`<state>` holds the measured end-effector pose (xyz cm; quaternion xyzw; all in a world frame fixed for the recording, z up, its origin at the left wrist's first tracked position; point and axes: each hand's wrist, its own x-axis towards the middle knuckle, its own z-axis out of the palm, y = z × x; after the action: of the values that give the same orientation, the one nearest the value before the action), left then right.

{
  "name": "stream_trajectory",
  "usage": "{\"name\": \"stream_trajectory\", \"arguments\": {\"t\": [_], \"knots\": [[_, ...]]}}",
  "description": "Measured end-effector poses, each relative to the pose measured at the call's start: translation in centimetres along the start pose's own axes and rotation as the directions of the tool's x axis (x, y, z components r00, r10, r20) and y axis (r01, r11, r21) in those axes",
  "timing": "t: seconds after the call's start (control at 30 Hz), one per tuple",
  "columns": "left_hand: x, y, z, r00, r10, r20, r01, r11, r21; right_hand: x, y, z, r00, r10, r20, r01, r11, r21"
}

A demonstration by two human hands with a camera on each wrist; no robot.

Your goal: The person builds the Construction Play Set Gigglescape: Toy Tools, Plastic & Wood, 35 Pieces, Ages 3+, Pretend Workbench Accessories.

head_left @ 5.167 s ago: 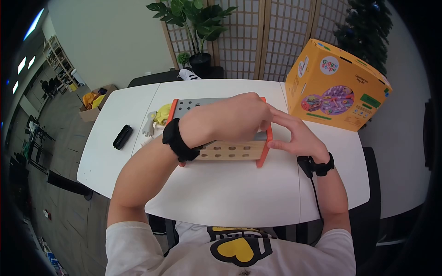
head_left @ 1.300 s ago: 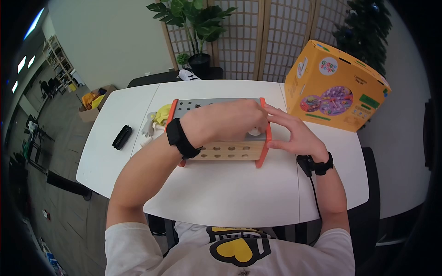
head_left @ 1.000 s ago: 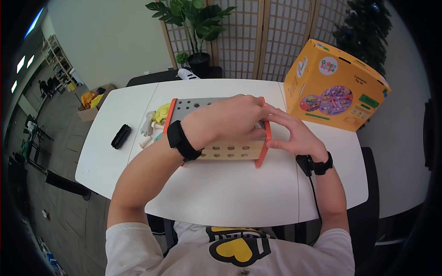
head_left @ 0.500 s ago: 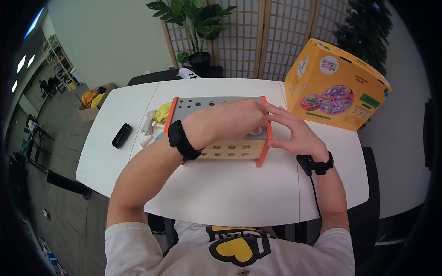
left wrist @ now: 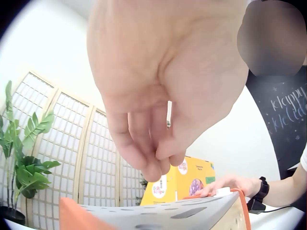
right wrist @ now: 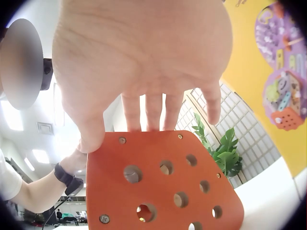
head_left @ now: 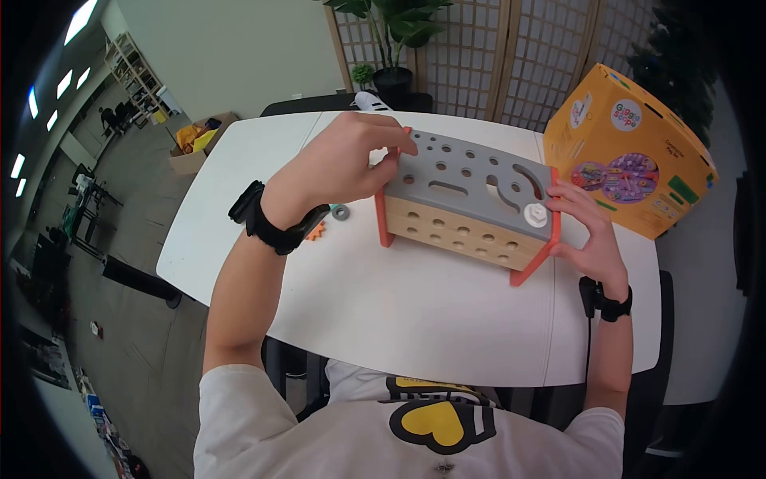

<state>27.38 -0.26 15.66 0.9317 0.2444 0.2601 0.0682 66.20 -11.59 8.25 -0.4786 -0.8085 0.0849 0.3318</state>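
Observation:
A toy workbench (head_left: 455, 191) with a grey perforated top, wooden front and red-orange ends stands on the white table. A white bolt head (head_left: 536, 215) sits on its top near the right end. My right hand (head_left: 592, 231) holds that right end, thumb at the front edge and fingers over the top; the right wrist view shows them at the upper edge of the orange end panel (right wrist: 153, 177). Over the workbench's left end, my left hand (head_left: 339, 160) hovers with loosely bent fingers. Nothing shows between its fingers (left wrist: 151, 170) in the left wrist view.
An orange gear (head_left: 317, 231) and a grey ring-shaped piece (head_left: 341, 213) lie left of the workbench, beside the left wrist. A large yellow-orange carton (head_left: 630, 152) stands at the table's back right. A cable (head_left: 589, 351) hangs from the right wrist's camera.
My left hand has left the workbench's right end for its left end, uncovering the white bolt head. The right hand keeps its hold. The head view has turned left.

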Motion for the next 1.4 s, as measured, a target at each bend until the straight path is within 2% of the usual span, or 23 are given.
{"name": "stream_trajectory", "arguments": {"t": [0.17,0.37,0.47,0.57,0.77,1.27,1.4], "knots": [[-3.8,-3.0,-0.7,0.975,-0.172,-0.140,0.182,0.981,0.066,-1.1,0.4,-0.2,0.998,-0.034,-0.050,0.030,0.996,-0.082],[-7.3,-7.6,0.2,0.851,-0.515,-0.105,0.525,0.831,0.185,-1.9,-0.6,0.0,0.996,-0.034,-0.084,0.016,0.978,-0.208],[-9.3,-10.3,1.3,0.812,-0.579,-0.079,0.578,0.776,0.251,-2.0,-1.5,0.2,0.994,-0.042,-0.102,0.015,0.967,-0.253],[-10.4,-11.4,2.1,0.772,-0.634,-0.030,0.604,0.719,0.344,-2.0,-2.1,0.5,0.991,-0.062,-0.121,0.025,0.957,-0.289],[-11.2,-13.6,3.6,0.760,-0.641,0.104,0.496,0.676,0.545,-1.9,-2.9,1.3,0.982,-0.101,-0.157,0.046,0.946,-0.322],[-11.8,-14.9,5.1,0.753,-0.644,0.138,0.474,0.675,0.566,-1.9,-3.1,1.2,0.985,-0.092,-0.146,0.047,0.958,-0.284],[-11.3,-13.9,4.8,0.727,-0.666,0.165,0.463,0.654,0.598,-1.9,-3.1,1.2,0.985,-0.083,-0.150,0.040,0.962,-0.270]]}}
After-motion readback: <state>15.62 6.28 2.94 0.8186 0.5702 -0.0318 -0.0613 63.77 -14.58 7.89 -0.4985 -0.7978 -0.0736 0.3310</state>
